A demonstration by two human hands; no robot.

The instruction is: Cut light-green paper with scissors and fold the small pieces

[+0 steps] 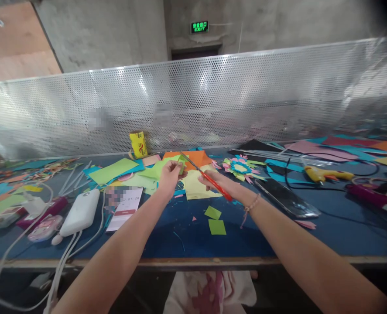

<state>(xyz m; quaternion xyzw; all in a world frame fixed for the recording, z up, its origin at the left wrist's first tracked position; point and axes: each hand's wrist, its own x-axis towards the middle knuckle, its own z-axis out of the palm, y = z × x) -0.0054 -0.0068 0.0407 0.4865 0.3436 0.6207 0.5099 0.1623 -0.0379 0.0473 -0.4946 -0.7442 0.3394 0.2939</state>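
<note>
Midway, it seems, through snipping green paper over the worktop [278,237].
The left hand [169,175] pinches a small green paper piece [181,165]. The right hand [212,182] is closed around red-handled scissors [220,190], blades at the piece's edge. Two green squares [214,220] already lie cut below; larger coloured sheets [113,171] lie uncut behind.

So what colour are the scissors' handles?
Red; the head view shows the scissors in the right hand.
</note>
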